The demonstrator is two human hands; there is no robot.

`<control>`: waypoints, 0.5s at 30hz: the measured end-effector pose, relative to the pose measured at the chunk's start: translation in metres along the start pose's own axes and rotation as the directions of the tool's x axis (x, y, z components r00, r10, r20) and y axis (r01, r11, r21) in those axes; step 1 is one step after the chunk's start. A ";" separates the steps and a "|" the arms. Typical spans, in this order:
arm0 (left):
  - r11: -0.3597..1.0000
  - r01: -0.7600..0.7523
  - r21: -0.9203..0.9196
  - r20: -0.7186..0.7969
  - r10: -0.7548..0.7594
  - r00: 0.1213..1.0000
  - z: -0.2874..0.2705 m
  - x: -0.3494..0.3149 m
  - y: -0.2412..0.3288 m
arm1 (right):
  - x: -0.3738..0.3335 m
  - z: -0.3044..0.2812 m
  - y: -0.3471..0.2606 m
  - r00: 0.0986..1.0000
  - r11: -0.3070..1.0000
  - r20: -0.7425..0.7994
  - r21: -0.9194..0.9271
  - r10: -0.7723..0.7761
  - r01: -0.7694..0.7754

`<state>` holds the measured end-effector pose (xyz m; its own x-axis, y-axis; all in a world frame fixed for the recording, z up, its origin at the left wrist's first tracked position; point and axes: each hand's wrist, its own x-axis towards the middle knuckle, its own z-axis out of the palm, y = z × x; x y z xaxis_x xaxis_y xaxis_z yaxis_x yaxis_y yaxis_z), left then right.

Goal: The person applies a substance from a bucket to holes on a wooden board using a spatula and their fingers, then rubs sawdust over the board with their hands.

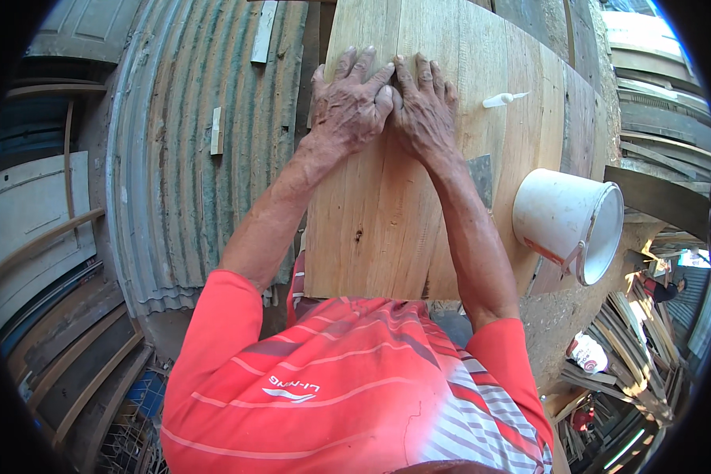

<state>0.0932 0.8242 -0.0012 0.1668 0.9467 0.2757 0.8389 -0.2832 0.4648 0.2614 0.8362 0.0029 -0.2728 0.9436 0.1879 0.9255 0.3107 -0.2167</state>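
Note:
My left hand (pixel 349 105) lies palm down on a wooden panel (pixel 363 261) made of several planks side by side, its fingers pointing to the far side. Right beside it, my right hand (pixel 425 110) presses flat on the same panel, and the two thumbs meet or nearly meet. Neither hand grips anything; what lies under the palms is hidden. To the right of my right hand, a small white bottle with a pointed nozzle (pixel 499 100) rests on its side. A flat dark grey rectangular piece (pixel 482 178) shows beside my right forearm, partly covered by it.
A white plastic bucket (pixel 557 217) lies tipped at the panel's right side. Corrugated metal sheeting (pixel 166 189) spreads to the left, with small wood offcuts (pixel 216 130) on it. Stacked boards (pixel 663 103) and loose timber (pixel 632 340) fill the right. Another person (pixel 662 288) is far right.

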 end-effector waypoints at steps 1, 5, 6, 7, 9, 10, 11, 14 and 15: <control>1.000 0.010 -0.023 -0.001 -0.010 1.000 -0.001 0.004 -0.001 | 0.000 -0.001 0.002 1.000 1.000 0.021 0.003 0.001 -0.001; 0.969 0.000 -0.246 -0.139 -0.035 0.990 -0.003 0.003 -0.016 | 0.004 -0.002 -0.005 1.000 0.999 0.018 0.030 0.014 -0.014; 0.964 0.000 -0.266 -0.162 -0.044 0.986 -0.003 0.004 -0.018 | 0.001 -0.001 -0.008 1.000 0.999 0.007 0.040 0.017 -0.017; 0.959 0.000 -0.285 -0.185 -0.055 0.981 -0.003 0.006 -0.021 | 0.002 0.000 -0.010 1.000 1.000 0.007 0.018 0.017 -0.017; 0.956 -0.014 -0.292 -0.208 -0.049 0.977 -0.001 0.006 -0.020 | 0.005 0.001 -0.011 1.000 0.999 0.004 -0.036 0.029 -0.029; 0.961 -0.021 -0.275 -0.209 -0.038 0.977 0.000 0.005 -0.019 | 0.005 0.002 -0.011 0.999 0.999 -0.006 -0.027 0.039 -0.039; 0.967 -0.031 -0.253 -0.214 -0.025 0.977 0.000 0.005 -0.019 | 0.007 0.005 -0.011 0.999 0.999 -0.019 -0.016 0.047 -0.047; 0.969 -0.011 -0.245 -0.212 -0.043 0.976 0.000 0.004 -0.016 | 0.001 0.009 -0.011 0.999 0.999 -0.048 -0.025 0.022 -0.024; 0.971 -0.015 -0.239 -0.211 -0.037 0.977 0.000 0.005 -0.017 | 0.000 0.009 -0.011 0.998 0.999 -0.057 -0.035 0.004 -0.006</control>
<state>0.0791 0.8334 -0.0076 0.0224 0.9026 0.4300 0.6882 -0.3259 0.6482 0.2487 0.8338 -0.0035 -0.2537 0.9367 0.2412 0.9357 0.3008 -0.1841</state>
